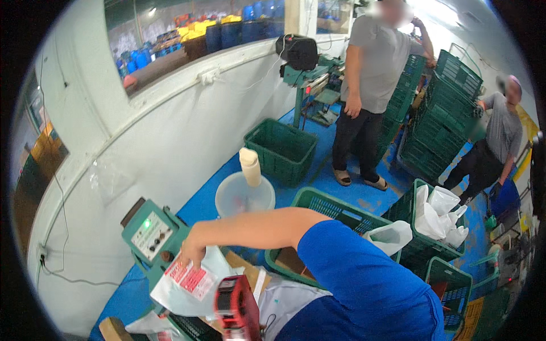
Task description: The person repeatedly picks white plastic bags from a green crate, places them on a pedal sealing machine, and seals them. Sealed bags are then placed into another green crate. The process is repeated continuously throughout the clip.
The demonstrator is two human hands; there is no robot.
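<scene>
My right hand (192,245) reaches across from the right, its fingers bent down over the upper part of a white plastic bag (213,277) with a red printed label. The fingers appear to grip the bag. Beside it stands a green bench sealer (151,234) with a control panel and a lit green light. A blurred red-and-black boxy object (236,307) is close in front of the bag; I cannot make out what supports it. My left hand does not show. Another white bag with red print (152,324) lies below the first.
A translucent tub (244,200) with a cream-coloured container (250,166) stands beyond my arm. Green crates (281,150) sit on the blue floor, one holding white plastic containers (438,211). Two people (372,68) stand near stacked green crates (438,128). A power cord (94,279) runs along the wall.
</scene>
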